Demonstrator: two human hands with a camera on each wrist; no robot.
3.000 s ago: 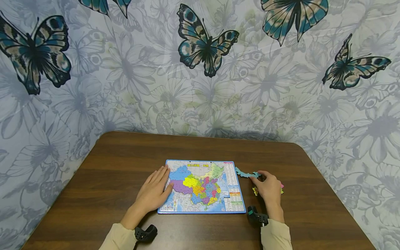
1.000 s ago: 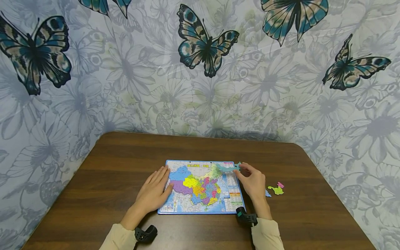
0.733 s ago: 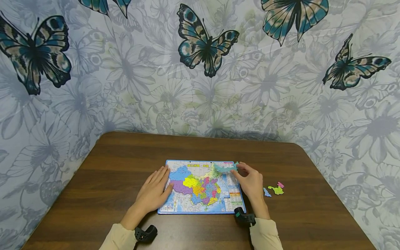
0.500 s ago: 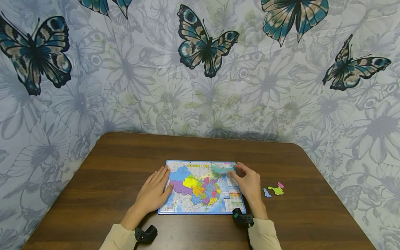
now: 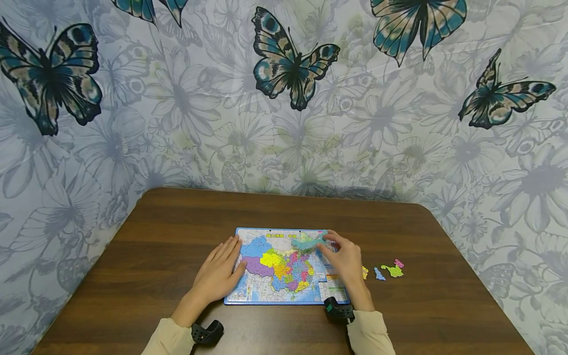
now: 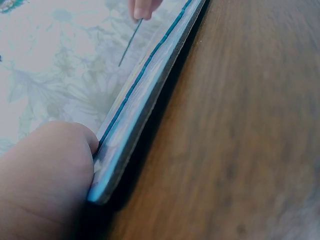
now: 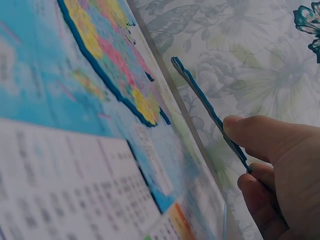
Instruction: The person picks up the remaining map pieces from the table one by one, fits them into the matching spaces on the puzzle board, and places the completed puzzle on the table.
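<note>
The teal piece (image 5: 308,243) was up above the board's far right part, apart from it. The left hand (image 5: 219,268) rested, fingers straight, on the left edge of the board (image 5: 310,296), which bore a coloured map. The right hand (image 5: 348,261) pinched the teal piece's right end between thumb and fingers. Farther right on the table (image 5: 133,276) lay the yellow piece (image 5: 365,272), partly hidden, the blue piece (image 5: 379,273), the green piece (image 5: 392,270) and, just beyond, the pink piece (image 5: 399,263).

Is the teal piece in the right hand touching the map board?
Apart. In the right wrist view, the right hand pinches the teal piece above the map board, with patterned backdrop visible between them.
</note>
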